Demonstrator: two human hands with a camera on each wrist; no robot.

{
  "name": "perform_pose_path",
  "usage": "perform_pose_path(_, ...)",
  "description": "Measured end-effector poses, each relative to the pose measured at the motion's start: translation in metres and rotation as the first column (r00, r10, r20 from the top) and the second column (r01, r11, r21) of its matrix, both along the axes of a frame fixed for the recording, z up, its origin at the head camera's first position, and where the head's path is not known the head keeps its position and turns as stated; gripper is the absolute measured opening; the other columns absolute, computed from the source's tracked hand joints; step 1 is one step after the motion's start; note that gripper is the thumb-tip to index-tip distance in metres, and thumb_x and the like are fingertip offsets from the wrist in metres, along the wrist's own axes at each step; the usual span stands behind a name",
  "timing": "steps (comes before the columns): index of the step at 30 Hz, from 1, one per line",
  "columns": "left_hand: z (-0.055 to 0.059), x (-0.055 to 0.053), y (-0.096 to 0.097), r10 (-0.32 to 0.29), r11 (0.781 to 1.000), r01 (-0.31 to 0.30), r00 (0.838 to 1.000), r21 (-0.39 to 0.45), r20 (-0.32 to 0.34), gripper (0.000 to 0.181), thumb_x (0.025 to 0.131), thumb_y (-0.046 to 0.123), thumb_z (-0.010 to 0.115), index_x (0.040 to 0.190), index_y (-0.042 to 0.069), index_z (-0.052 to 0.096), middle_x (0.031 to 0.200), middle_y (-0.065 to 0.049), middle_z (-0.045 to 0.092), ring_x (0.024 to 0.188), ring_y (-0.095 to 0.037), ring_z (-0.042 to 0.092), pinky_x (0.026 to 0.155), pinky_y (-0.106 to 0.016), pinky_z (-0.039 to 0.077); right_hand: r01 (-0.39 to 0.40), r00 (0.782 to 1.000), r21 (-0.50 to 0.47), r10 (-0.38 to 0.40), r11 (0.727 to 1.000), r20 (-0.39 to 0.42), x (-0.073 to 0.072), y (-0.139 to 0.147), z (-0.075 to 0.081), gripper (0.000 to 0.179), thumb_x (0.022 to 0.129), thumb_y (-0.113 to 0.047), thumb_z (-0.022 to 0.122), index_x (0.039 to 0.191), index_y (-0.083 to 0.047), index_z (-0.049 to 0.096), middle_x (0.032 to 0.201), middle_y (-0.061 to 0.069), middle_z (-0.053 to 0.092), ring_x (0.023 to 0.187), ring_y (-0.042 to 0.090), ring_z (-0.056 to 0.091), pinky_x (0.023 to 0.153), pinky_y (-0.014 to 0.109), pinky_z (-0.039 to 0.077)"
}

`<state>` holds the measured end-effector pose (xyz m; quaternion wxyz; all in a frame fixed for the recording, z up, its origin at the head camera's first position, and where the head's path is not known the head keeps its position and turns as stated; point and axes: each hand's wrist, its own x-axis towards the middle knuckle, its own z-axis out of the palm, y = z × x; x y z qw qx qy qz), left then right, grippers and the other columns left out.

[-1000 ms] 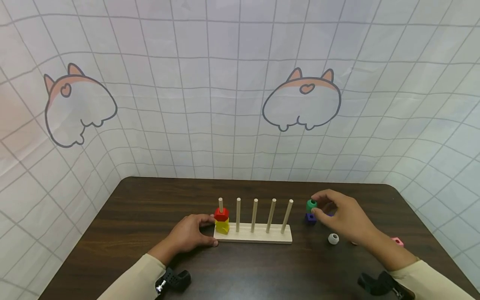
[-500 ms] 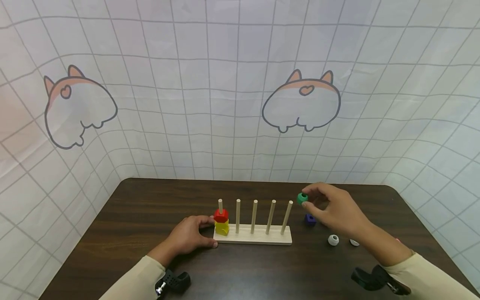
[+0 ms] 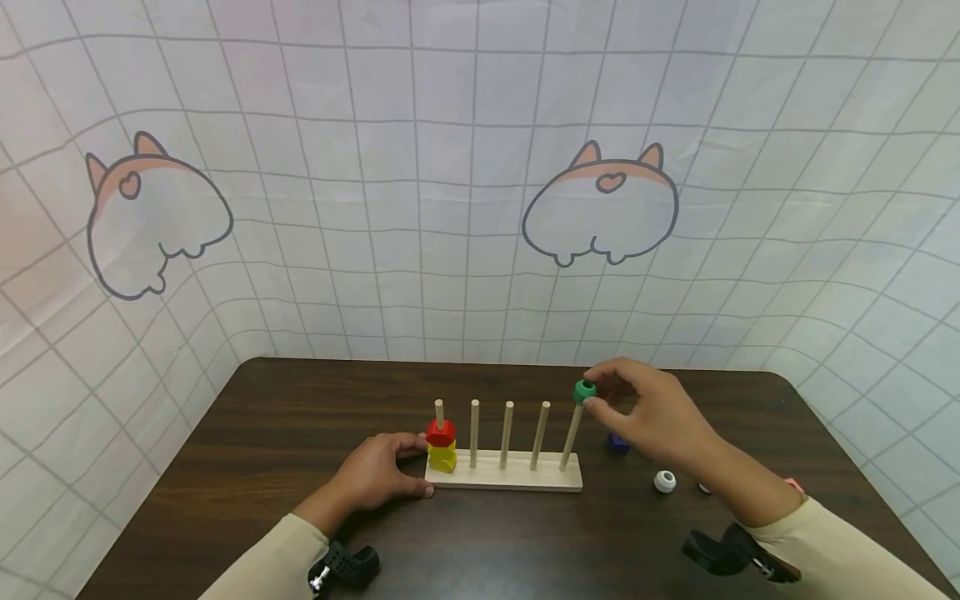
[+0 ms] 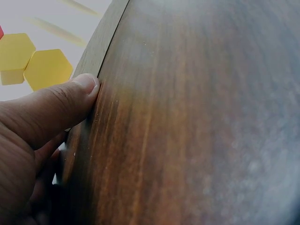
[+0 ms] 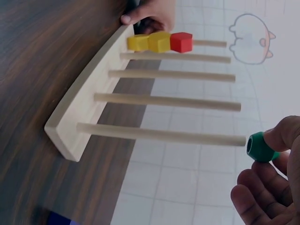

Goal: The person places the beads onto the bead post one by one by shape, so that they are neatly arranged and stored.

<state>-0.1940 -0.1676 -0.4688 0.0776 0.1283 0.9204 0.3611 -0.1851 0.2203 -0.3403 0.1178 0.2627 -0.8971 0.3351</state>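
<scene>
A pale wooden peg stand (image 3: 502,477) with several upright pegs sits on the dark table. My left hand (image 3: 381,477) grips its left end, thumb (image 4: 86,84) against the front edge. On the leftmost peg, a red bead (image 3: 440,432) tops two yellow beads (image 5: 159,42). My right hand (image 3: 651,414) pinches a green faceted bead (image 3: 584,392) between thumb and fingers. In the right wrist view the green bead's hole faces the tip of the rightmost peg (image 5: 164,134), right at its end. The other pegs between carry nothing.
Right of the stand, a dark blue cube bead (image 3: 618,443) and a round white bead (image 3: 664,481) lie on the table (image 3: 225,467). Partly behind the right forearm are another white piece (image 3: 703,488) and a pink bead (image 3: 793,484). A grid-patterned curtain (image 3: 337,208) hangs behind.
My right hand has lifted the green bead off its place by the blue cube and carried it left to the rightmost peg's top. The left hand has stayed on the stand.
</scene>
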Motion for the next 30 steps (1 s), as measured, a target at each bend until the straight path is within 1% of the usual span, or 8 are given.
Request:
perform_pose_path(4,0.000,0.000,-0.001,-0.003,1.000,0.003,1.000,0.005,-0.003,0.065,0.071,0.038,0.095,0.126,0.014,0.071,0.127,-0.004,0.071,0.130,-0.030,0.057,0.107,-0.056,0.042,-0.036,0.999,-0.012,0.036,0.999,-0.011,0.000,-0.007,0.002,0.027,0.093,-0.011,0.077,0.118,-0.010,0.067,0.102,-0.008,0.070,0.089,0.010,0.067,0.076,0.037,0.058)
perform_pose_path(9,-0.001,0.000,-0.001,0.000,1.000,0.000,1.000,0.000,-0.002,0.065,0.071,0.040,0.094,0.126,0.016,0.071,0.128,-0.003,0.071,0.131,-0.030,0.056,0.107,-0.057,0.041,-0.055,0.999,-0.022,0.055,0.998,0.002,0.000,-0.016,0.003,0.025,0.093,-0.010,0.076,0.117,-0.010,0.068,0.104,-0.007,0.070,0.091,0.010,0.068,0.079,0.041,0.058)
perform_pose_path(15,0.001,0.001,-0.001,0.001,1.000,-0.001,1.000,0.002,0.001,0.064,0.071,0.039,0.095,0.125,0.015,0.071,0.127,-0.003,0.071,0.130,-0.030,0.057,0.107,-0.057,0.042,-0.073,0.997,-0.049,0.075,0.996,0.025,-0.001,-0.027,0.004,0.025,0.093,-0.010,0.077,0.117,-0.009,0.068,0.104,-0.007,0.070,0.093,0.010,0.068,0.080,0.035,0.058)
perform_pose_path(21,0.001,0.001,0.000,0.006,1.000,-0.006,1.000,-0.005,0.000,0.064,0.071,0.039,0.095,0.125,0.015,0.071,0.129,-0.004,0.070,0.130,-0.030,0.057,0.107,-0.056,0.042,-0.088,0.996,-0.055,0.090,0.995,0.028,-0.001,-0.038,0.006,0.026,0.091,-0.008,0.079,0.115,-0.010,0.068,0.101,-0.008,0.070,0.090,0.008,0.067,0.079,0.034,0.058)
perform_pose_path(30,0.002,0.000,0.001,0.010,1.000,-0.010,1.000,-0.007,0.001,0.064,0.071,0.038,0.095,0.126,0.014,0.071,0.128,-0.004,0.070,0.131,-0.030,0.056,0.108,-0.056,0.041,-0.112,0.993,-0.053,0.114,0.992,0.025,-0.002,-0.052,0.009,0.027,0.090,-0.010,0.079,0.115,-0.009,0.068,0.103,-0.007,0.069,0.091,0.007,0.067,0.080,0.030,0.058)
